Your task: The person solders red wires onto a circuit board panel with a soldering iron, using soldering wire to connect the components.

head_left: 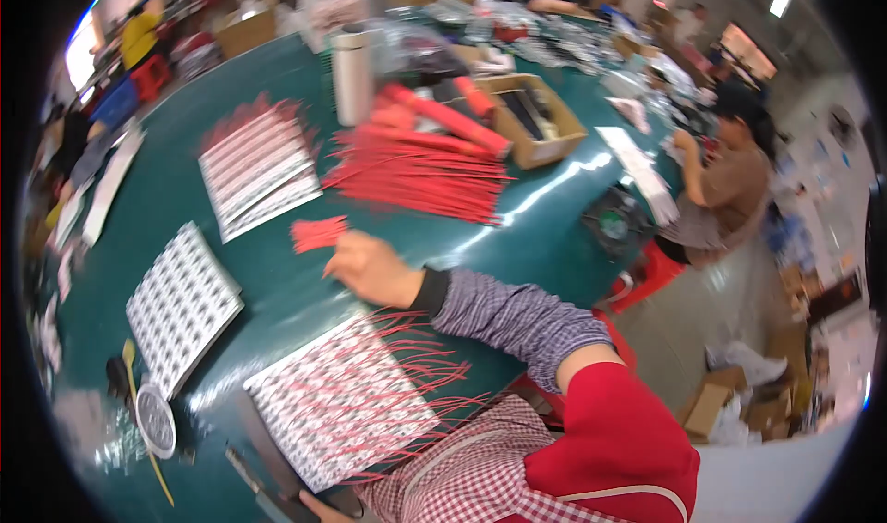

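Note:
My right hand is over the table beside a small bundle of short red strands. Its fingers look bent together; blur hides whether anything is between them. In front of me lies a white patterned sheet with rows of dark spots, tilted on the table. Thin red strands run across it and stick out past its right edge. My left hand shows only in part at the lower edge, close to the sheet's near corner; its fingers are mostly hidden. A blade-like tool lies near it.
A spotted sheet stack, a round dish and a yellow stick are on the left. Farther back are sheets with red strands, a large red strand pile, a flask and a cardboard box. A co-worker sits right.

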